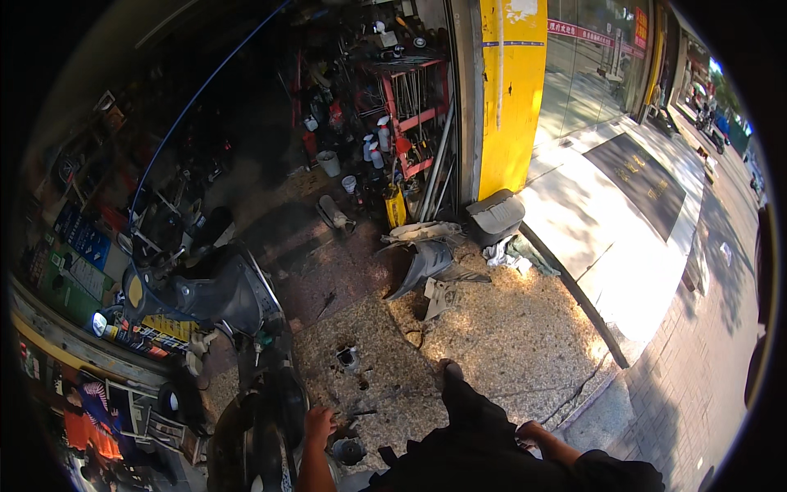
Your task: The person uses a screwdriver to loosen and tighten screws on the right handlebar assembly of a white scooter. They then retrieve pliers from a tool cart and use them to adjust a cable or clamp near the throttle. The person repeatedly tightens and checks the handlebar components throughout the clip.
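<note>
My left hand (320, 425) hangs low beside a dark scooter body (267, 426), its fingers curled; whether they hold anything is unclear. My right hand (531, 436) is at my right side, fingers closed, with something pale beside them that I cannot make out. My dark shoe (449, 369) stands on speckled paving (525, 344). Dark metal parts (348, 357) and a round dark part (348, 451) lie near my left hand. Farther forward are loose grey and black body panels (418, 266) and a crumpled pale cloth (512, 256).
A partly dismantled scooter (205, 283) stands at left by a dark workshop with a red rack (414, 119), spray bottles and a bucket (328, 162). A yellow pillar (508, 98) borders a sunlit step (574, 221). At lower left are people in orange and stripes (94, 422).
</note>
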Available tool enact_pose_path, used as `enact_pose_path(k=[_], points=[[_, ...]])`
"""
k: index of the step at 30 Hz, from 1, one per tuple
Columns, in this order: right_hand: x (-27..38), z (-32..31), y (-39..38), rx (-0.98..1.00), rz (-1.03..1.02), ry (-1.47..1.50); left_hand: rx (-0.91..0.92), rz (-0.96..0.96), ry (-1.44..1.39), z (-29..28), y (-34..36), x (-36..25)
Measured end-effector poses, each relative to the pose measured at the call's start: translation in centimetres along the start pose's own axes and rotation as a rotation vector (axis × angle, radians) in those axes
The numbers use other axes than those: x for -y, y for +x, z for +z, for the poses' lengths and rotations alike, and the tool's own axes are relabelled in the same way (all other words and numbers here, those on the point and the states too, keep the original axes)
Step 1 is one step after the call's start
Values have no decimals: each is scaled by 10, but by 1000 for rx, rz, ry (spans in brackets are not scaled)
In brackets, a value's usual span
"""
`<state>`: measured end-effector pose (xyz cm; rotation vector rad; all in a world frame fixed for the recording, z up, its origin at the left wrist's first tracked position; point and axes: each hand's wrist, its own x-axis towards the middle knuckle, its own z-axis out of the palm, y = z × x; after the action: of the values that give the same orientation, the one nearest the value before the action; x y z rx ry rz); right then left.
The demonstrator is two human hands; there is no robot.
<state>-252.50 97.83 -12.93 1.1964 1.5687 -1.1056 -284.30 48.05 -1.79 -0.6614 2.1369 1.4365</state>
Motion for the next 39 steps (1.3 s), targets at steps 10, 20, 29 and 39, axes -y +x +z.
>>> enact_pose_path(k=[10,20,29,39], points=[[512,-220,72,-497,-842,-189,30,-546,-99,23,160,-62],[832,-293,31,-1033,-1313,-723,173,-475,-115,-25,431,-292],[1042,-388,-110,-1266,-1339,-103,101,139,-75,-40,570,-595],[1155,-448,-108,-1693,-1343,-151,95,-67,246,47,628,-723]])
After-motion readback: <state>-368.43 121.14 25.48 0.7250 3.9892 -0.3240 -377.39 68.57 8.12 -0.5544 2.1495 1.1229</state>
